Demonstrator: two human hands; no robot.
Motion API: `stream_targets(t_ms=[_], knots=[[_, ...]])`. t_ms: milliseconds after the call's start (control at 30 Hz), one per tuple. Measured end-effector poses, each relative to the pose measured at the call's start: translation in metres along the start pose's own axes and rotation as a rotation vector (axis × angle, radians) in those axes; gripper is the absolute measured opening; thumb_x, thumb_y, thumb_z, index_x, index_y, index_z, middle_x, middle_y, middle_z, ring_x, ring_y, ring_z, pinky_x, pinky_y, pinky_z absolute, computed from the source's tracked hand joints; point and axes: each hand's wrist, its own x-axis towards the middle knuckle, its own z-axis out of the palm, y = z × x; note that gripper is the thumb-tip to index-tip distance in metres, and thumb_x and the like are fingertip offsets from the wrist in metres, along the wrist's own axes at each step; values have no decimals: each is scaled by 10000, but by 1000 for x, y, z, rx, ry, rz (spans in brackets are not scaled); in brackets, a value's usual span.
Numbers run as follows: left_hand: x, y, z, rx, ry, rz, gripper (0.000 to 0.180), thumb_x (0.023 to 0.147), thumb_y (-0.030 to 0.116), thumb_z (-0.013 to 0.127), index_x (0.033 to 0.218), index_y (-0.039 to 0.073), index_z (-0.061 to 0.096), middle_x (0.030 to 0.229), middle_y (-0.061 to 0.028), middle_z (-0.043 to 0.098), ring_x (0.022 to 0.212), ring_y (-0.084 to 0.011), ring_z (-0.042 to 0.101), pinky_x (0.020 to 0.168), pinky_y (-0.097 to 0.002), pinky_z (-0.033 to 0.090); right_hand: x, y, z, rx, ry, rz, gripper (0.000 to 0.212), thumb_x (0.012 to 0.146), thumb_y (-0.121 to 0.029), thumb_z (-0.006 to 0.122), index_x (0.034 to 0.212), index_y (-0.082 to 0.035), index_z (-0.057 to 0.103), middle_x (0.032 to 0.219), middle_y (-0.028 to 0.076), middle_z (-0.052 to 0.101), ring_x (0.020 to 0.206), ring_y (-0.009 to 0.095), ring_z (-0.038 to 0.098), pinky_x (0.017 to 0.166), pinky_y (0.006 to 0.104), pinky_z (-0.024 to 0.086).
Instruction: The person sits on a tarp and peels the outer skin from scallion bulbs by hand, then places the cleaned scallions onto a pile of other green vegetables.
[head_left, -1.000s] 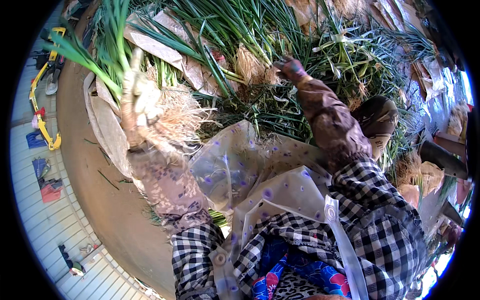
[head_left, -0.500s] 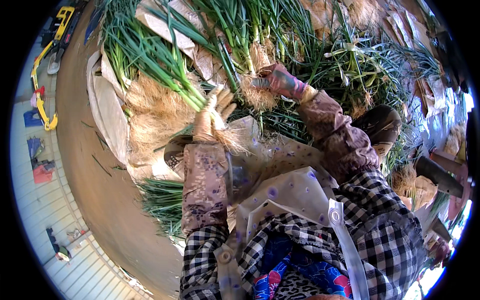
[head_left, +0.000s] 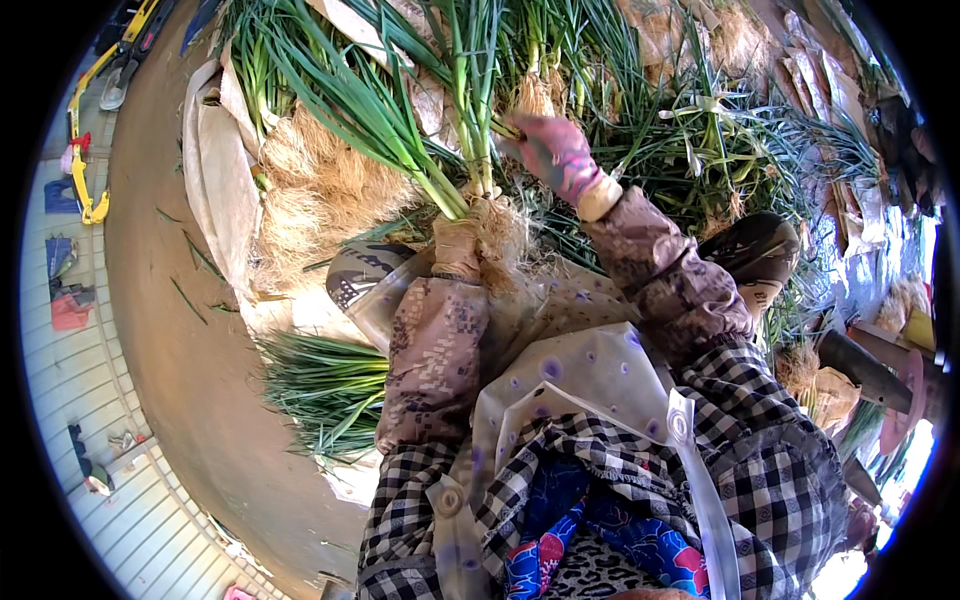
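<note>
My left hand [head_left: 458,247], in a beige glove, is closed round the lower ends of a bunch of green onions [head_left: 440,188]. Their leaves fan up and to the left, and the pale stringy roots [head_left: 500,235] hang beside the glove. To the right, my right hand [head_left: 556,158], in a pink and grey glove, has its fingers bent together close to the upright stalks. A thin strip seems to show at the fingertips, but what it is cannot be made out. Behind the hands lie more green onions [head_left: 535,60] with bushy roots.
A heap of cut leaves [head_left: 700,140] lies at the right, between the piles and my knee [head_left: 755,250]. On the left, a root-covered pile [head_left: 320,190] rests on pale sheeting [head_left: 215,170]. Another bunch of green onions [head_left: 330,385] lies beside my left forearm. Bare brown floor [head_left: 165,330] stretches beyond.
My left hand has moved right and slightly down, and now grips stalks with large roots. My right hand has drawn away from the roots, shifting slightly up and right beside the stalks.
</note>
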Motion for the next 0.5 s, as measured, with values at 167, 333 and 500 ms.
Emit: stream_targets(t_ms=[167,333,500], knots=[[-9,-6,35,-95,-57,141,167,808,73,573,952,-7,601,693,0,566,548,-82,493,459,-222,411,29,47,1,678,-376,277,465,737,-255,673,1101,-10,520,943,128,608,629,149,596,577,278,500],[-15,-10,22,-136,73,-8,166,816,43,556,971,-6,591,770,-37,594,601,-100,532,495,-219,438,-27,12,32,463,-185,-168,218,823,-188,579,889,18,602,756,94,595,628,146,564,510,250,439],[-3,-8,22,-162,102,-165,171,826,40,552,985,-11,594,789,-71,618,610,-107,555,500,-230,455,-75,-33,-58,766,169,158,125,832,-146,566,808,-31,609,602,0,532,458,44,421,365,163,290]])
